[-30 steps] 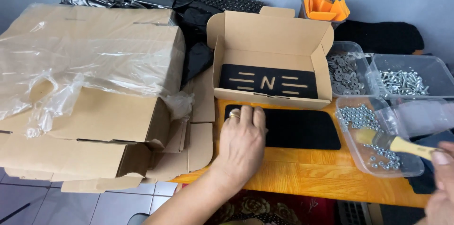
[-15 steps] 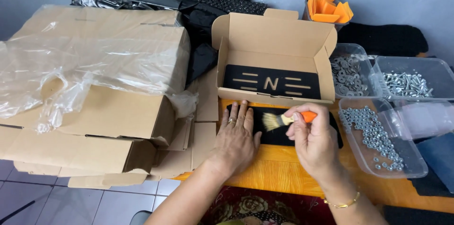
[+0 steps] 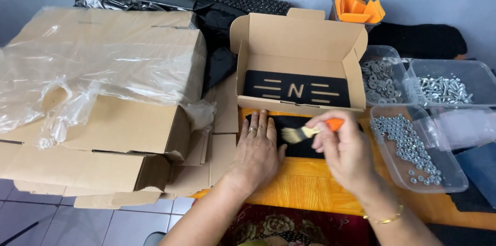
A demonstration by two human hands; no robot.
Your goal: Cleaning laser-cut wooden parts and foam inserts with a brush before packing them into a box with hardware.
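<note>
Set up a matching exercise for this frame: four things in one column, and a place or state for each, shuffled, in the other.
Things:
1. brush
2. left hand
3. open cardboard box
4. orange pieces

Places or states:
A. flat on the black panel
B. in a cup at the back of the table
C. held in the right hand, bristles over the black panel
D. holds a black plate with cut-out slots

Pairs: 1-C, 2-A, 3-D, 4-B
</note>
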